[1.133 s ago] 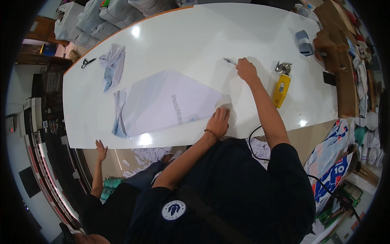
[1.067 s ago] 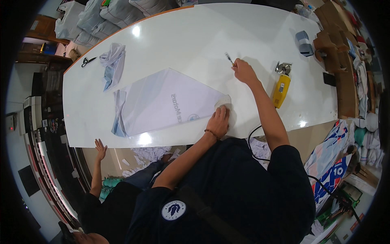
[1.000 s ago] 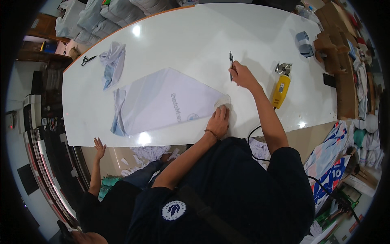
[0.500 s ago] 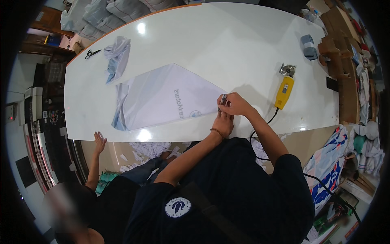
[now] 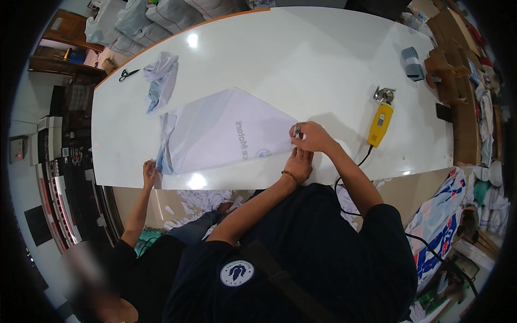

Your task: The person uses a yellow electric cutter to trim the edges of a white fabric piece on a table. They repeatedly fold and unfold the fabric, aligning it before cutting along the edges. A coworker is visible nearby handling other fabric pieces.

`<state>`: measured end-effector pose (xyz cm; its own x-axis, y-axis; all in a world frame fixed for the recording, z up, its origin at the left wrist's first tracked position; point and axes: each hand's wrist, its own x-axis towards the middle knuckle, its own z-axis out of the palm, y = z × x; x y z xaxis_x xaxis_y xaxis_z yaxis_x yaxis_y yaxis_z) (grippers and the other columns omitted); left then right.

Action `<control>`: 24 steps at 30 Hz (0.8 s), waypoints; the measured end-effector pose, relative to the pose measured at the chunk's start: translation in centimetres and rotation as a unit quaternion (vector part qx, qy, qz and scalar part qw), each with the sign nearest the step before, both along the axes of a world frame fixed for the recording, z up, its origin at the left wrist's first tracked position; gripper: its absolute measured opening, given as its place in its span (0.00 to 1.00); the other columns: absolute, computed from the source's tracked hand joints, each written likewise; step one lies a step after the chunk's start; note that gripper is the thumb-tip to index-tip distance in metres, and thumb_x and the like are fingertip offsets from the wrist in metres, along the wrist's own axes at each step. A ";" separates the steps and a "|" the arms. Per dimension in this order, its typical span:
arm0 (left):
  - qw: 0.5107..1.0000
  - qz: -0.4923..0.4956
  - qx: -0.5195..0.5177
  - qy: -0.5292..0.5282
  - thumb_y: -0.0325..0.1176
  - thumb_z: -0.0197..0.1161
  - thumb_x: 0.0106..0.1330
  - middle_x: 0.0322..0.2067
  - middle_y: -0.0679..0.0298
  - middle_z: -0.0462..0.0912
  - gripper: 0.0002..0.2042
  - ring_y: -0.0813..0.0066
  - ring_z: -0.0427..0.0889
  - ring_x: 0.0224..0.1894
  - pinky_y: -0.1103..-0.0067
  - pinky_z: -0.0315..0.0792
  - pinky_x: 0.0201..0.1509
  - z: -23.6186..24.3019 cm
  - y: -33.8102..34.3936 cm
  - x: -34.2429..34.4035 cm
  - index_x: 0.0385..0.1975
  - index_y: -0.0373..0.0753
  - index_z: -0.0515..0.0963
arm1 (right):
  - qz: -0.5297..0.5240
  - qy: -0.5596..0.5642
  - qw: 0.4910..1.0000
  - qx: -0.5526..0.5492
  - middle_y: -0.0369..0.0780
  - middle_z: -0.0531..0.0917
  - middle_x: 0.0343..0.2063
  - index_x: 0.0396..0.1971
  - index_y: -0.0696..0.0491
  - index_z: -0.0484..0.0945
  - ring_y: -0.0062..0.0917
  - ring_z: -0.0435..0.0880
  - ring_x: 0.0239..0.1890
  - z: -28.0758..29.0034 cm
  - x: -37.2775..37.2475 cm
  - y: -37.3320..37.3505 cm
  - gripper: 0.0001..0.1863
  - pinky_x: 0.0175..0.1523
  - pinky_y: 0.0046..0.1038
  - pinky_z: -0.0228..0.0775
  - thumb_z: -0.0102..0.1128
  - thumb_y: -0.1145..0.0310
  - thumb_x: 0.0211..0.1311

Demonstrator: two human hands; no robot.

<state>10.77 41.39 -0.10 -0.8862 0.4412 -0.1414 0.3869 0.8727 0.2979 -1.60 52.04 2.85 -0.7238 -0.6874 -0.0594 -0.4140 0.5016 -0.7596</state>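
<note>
A pale white-and-grey printed cloth panel [image 5: 215, 132] lies flat on the white table [image 5: 258, 48], its narrow end toward my hands. My right hand [image 5: 313, 137] is closed around a small silvery metal tool [image 5: 297, 131] at that end; the fingers cover most of it, so its kind is unclear. Just below, my left hand [image 5: 299, 164] lies with fingers stretched toward the cloth's corner, palm down; its fingertips are partly hidden. At the cloth's bunched left end, a co-worker's hand [image 5: 150, 171] grips the bluish edge.
A yellow electric rotary cutter [image 5: 380, 124] lies at the right, its black cord [image 5: 364, 156] running off the near edge. Black scissors [image 5: 128, 74] and crumpled cloth [image 5: 160, 75] lie at the left. A folded grey bundle [image 5: 412, 63] and cardboard boxes [image 5: 447, 75] are far right. Scraps litter the floor.
The co-worker's hand has moved right and closed on the left end of the cloth. My right hand has shifted slightly around the metal tool; my left hand stays nearly still.
</note>
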 end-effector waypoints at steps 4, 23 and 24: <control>0.998 -0.002 -0.014 0.053 0.35 0.60 0.58 0.59 0.42 0.68 0.27 0.47 0.67 0.62 0.61 0.67 0.65 0.0 -0.1 -0.5 0.57 0.28 0.70 | -0.114 0.027 0.993 0.009 0.42 0.85 0.26 0.33 0.53 0.82 0.37 0.84 0.28 0.7 -2.4 1.6 0.07 0.37 0.36 0.77 0.63 0.66 0.57; 0.970 -0.087 -0.023 0.227 0.32 0.54 0.62 0.45 0.49 0.79 0.20 0.60 0.79 0.46 0.71 0.76 0.52 -1.6 -1.9 -4.8 0.52 0.28 0.73 | -0.309 0.206 0.901 0.226 0.42 0.77 0.51 0.55 0.43 0.79 0.38 0.76 0.57 -1.5 -15.0 6.4 0.21 0.55 0.43 0.74 0.64 0.60 0.62; 0.971 -0.079 -0.018 0.223 0.32 0.55 0.62 0.44 0.50 0.80 0.20 0.60 0.80 0.45 0.72 0.76 0.51 -1.6 -1.9 -4.7 0.52 0.28 0.73 | -0.336 0.221 0.894 0.199 0.43 0.77 0.52 0.57 0.43 0.78 0.38 0.75 0.59 -1.3 -14.4 6.9 0.23 0.57 0.44 0.72 0.65 0.58 0.61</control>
